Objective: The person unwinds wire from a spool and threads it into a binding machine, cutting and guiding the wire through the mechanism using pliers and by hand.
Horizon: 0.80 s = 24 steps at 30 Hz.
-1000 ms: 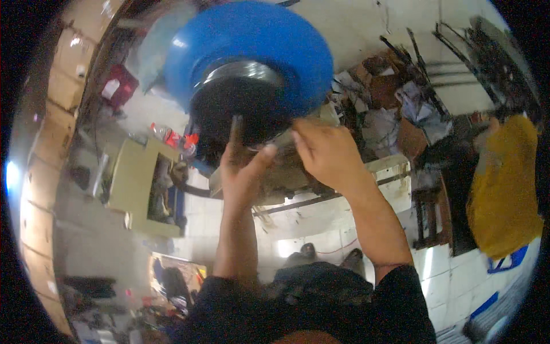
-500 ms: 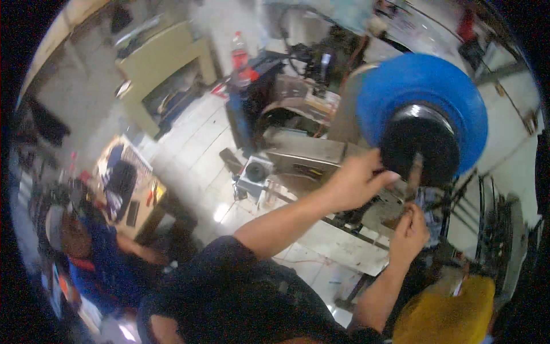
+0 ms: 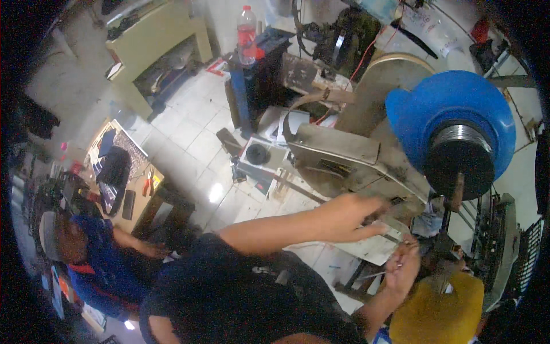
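Observation:
My left hand [image 3: 355,221] reaches across the machine's metal bed, its thumb held apart from the fingers; the fingertips are blurred and I see nothing held. Lower and to the right, my right hand [image 3: 403,261] is turned partly palm up with fingers curled. A thin metal rod [image 3: 373,276] sticks out of it to the left; its kind is unclear. Above both hands, a black-flanged spool [image 3: 462,163] wound with silvery wire stands before a blue plastic dish [image 3: 458,103]. A brown rod-like piece [image 3: 456,194] projects from the spool's face. Neither hand touches the spool.
A dusty metal machine housing [image 3: 338,146] stands beyond my left hand. A yellow cloth-like cover [image 3: 438,309] is at the lower right. A person in blue [image 3: 112,258] sits left near a wooden table [image 3: 143,209] with pliers [image 3: 148,182]. A bottle [image 3: 246,35] stands at the back.
Both hands have drawn away from the spool, the right hand moving down and turning over. The view has shifted, so the spool and dish appear farther right and lower.

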Tool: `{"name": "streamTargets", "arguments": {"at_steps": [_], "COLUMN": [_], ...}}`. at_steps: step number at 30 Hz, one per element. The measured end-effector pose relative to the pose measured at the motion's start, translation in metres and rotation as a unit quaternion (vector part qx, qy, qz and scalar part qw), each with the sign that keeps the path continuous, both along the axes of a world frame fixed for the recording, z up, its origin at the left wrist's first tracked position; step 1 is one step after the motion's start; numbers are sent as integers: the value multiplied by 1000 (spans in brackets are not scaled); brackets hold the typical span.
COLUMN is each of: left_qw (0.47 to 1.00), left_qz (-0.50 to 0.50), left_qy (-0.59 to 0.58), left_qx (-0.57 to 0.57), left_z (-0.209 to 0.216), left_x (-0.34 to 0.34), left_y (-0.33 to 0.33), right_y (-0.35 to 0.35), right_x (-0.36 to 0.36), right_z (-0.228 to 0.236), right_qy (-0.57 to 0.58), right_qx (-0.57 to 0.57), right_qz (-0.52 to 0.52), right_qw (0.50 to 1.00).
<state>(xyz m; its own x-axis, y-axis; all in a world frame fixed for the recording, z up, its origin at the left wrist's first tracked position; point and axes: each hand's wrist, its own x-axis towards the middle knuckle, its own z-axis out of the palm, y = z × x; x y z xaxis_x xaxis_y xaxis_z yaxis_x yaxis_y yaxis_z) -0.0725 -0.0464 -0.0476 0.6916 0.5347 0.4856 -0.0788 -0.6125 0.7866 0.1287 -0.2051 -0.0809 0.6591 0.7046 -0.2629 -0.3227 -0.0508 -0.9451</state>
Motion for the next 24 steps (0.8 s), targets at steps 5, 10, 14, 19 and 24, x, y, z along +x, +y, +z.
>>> {"name": "streamTargets", "arguments": {"at_steps": [5,10,14,19,24], "left_qw": [994,934,947,983,945], "left_qz": [101,349,319,156,77], "left_qy": [36,13,42,37,-15], "left_qx": [-18,71,-11,-91,-316], "left_z": [-120,-116,-107,-129,-127], "left_x": [-99,-141,-116,-148,-160], "left_y": [-3,46,76,107,133], "right_y": [-19,-11,56,117,113], "right_x": [-52,-117,-153,-176,-172], "right_z": [-113,-106,-75,-42,-52], "right_qy": [281,337,124,-88,-110], "right_qx": [-41,-89,-125,-136,-179], "right_qz": [92,58,156,193,212], "right_qw": [954,935,972,968,954]}}
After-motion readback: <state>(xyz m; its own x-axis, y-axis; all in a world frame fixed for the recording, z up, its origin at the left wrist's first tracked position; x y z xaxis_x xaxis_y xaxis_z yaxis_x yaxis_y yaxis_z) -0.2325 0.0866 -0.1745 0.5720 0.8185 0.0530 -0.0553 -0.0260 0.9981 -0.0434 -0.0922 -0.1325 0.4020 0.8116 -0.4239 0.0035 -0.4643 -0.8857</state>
